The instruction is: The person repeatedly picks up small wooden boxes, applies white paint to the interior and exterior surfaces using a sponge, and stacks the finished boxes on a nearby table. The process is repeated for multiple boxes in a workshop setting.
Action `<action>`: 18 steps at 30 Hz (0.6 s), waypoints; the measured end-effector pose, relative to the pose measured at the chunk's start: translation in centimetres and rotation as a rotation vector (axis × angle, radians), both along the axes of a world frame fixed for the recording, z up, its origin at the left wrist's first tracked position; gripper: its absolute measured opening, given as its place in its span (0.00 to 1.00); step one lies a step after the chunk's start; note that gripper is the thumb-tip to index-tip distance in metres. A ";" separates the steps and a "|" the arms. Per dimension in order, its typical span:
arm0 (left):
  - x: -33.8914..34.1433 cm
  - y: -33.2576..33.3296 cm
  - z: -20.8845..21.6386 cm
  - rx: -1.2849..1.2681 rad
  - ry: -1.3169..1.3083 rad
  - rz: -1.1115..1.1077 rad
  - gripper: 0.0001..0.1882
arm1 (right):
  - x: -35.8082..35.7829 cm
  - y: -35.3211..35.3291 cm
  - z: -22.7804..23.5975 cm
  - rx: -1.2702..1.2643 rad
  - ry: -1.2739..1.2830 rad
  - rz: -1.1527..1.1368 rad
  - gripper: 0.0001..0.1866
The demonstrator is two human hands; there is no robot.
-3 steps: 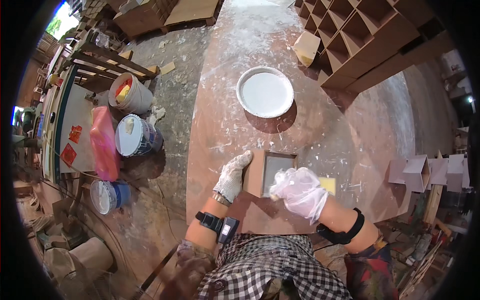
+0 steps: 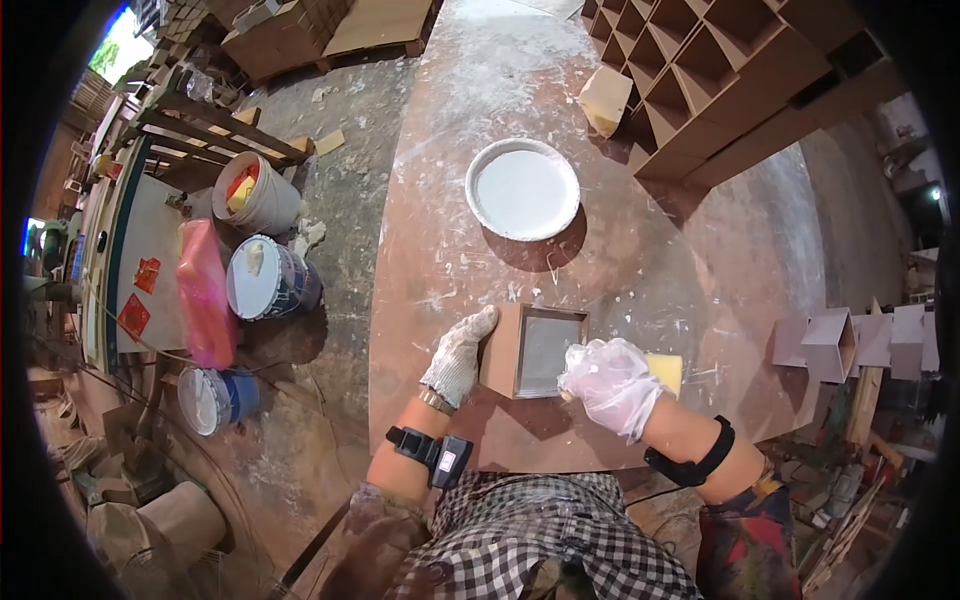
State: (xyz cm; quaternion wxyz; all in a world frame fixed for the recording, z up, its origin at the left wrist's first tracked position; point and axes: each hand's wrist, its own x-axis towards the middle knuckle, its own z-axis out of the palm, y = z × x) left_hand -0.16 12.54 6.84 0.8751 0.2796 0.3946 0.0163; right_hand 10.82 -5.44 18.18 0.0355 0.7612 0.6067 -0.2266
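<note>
My left hand (image 2: pixel 460 357), in a white knit glove, grips the left side of a small brown box (image 2: pixel 501 350). The box's open face shows a pale grey inside, and it stands over the table near my body. My right hand (image 2: pixel 613 386), under a thin see-through plastic glove, is closed at the box's right rim. A yellow sponge block (image 2: pixel 666 373) sticks out on the right of that hand, apparently held in it; most of it is hidden by the fingers. Beyond the box, a round white basin (image 2: pixel 523 146) holds white liquid (image 2: pixel 525 192).
A brown compartment rack (image 2: pixel 690 125) stands at the far right, with a pale yellowish block (image 2: pixel 605 101) against it. Pale folded pieces (image 2: pixel 830 340) sit at the right edge. Left on the floor are paint buckets (image 2: pixel 305 280), a pail (image 2: pixel 275 205) and a pink plastic bag (image 2: pixel 205 300).
My right hand has shifted right along the box's rim, and the sponge has moved with it. The box has turned slightly, showing more of its left side.
</note>
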 end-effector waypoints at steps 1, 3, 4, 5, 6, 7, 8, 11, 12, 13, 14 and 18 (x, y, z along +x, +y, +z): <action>0.2 0.1 0.0 -0.022 -0.040 -0.017 0.16 | -0.2 -0.5 -0.4 0.057 -0.046 -0.036 0.05; 0.0 0.0 0.0 -0.042 -0.067 -0.030 0.16 | -0.7 -0.9 -0.7 0.134 -0.087 -0.080 0.04; -0.2 -0.1 0.0 0.013 -0.003 -0.019 0.17 | -0.8 -1.0 -0.6 0.134 -0.082 -0.077 0.04; -0.3 -0.3 0.0 0.067 0.056 -0.013 0.18 | -0.9 -1.0 -0.2 0.132 -0.069 -0.075 0.05; -0.9 -0.4 -0.1 0.068 0.055 -0.013 0.18 | -0.9 -1.0 0.0 0.131 -0.056 -0.072 0.07; -2.2 -0.4 -0.2 0.351 -0.037 -0.094 0.20 | -0.8 -1.1 0.0 0.131 -0.057 -0.072 0.07; -3.4 -0.8 -0.5 0.630 -0.134 -0.172 0.23 | -0.5 -1.4 -0.1 0.087 -0.061 -0.077 0.06; -6.5 -3.5 -1.2 0.316 -0.257 -0.273 0.32 | 0.5 -3.3 -1.7 0.053 -0.025 -0.111 0.07; -7.5 -4.1 -0.8 0.167 -0.305 -0.317 0.38 | 0.6 -3.8 -2.2 0.078 0.026 -0.131 0.07; -7.5 -6.1 -0.4 0.181 -0.369 -0.161 0.40 | 0.8 -4.0 -2.2 0.063 0.091 -0.215 0.12; -7.3 -6.4 -1.0 0.178 -0.367 -0.158 0.40 | 0.9 -4.0 -1.8 0.060 0.093 -0.212 0.12; -5.2 -4.9 -1.3 0.355 -0.210 -0.180 0.25 | 1.3 -2.9 -0.7 0.100 0.432 -0.206 0.09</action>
